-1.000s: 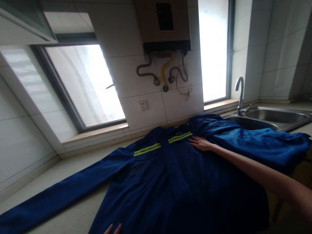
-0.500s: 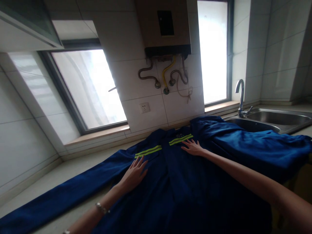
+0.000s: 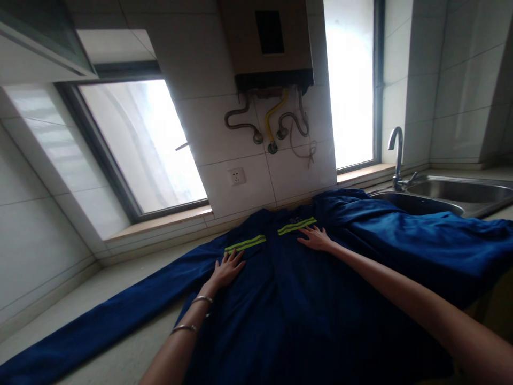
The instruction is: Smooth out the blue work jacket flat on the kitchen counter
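A dark blue work jacket with yellow-green reflective strips lies spread, front up, over the counter. One sleeve stretches out flat to the left; the fabric at the right is bunched and wrinkled, reaching toward the sink. My left hand rests flat on the chest, fingers spread, just below the left strip. Fingers apart, my right hand lies on the other side of the chest, its fingertips at the lower edge of the right strip. Neither hand grips the cloth.
A steel sink with a tap stands at the right. Along the back wall are a socket, a water heater with hoses, and two windows. Pale counter shows beyond the left sleeve. A cabinet hangs upper left.
My left hand has shifted slightly up and its fingers have spread wider on the jacket. My right hand stays nearly in place.
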`<state>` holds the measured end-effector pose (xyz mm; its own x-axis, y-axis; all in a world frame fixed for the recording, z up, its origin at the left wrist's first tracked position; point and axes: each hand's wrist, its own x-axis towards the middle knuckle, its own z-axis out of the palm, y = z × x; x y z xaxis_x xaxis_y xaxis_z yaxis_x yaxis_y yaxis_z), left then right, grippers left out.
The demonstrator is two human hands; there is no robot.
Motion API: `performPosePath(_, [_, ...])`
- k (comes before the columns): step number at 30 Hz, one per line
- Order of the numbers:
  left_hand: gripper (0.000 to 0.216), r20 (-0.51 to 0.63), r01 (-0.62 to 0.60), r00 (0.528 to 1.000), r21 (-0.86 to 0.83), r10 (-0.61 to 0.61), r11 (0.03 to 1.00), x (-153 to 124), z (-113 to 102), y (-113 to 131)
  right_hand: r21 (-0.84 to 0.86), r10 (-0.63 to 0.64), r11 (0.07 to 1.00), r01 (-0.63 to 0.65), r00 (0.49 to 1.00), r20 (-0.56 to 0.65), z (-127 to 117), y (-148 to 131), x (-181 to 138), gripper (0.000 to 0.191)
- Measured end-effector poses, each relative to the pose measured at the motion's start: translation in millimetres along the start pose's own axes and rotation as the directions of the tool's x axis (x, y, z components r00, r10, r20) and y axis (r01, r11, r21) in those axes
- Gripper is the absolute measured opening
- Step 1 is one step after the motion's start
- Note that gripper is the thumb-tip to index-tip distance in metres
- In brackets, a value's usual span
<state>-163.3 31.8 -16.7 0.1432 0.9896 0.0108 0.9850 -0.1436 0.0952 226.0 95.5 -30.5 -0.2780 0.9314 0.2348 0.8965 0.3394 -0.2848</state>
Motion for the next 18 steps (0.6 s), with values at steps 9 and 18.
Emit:
performPosePath(9, [0.059,-0.052,0.019,0.998,-0.015,-0.020,1.000,3.3,5.0,-4.8,0.085,0.088,0.994,-0.066,0.953,-0.291,-45.7,30.4,-0.7,0.053])
performPosePath(18, [0.060,-0.092,0.031,0.995,-0.019,-0.032,0.999,4.3,8.2,-6.8,-0.095,0.585,0.730,-0.677,0.690,-0.427,-163.5,176.3,-19.0,0.065])
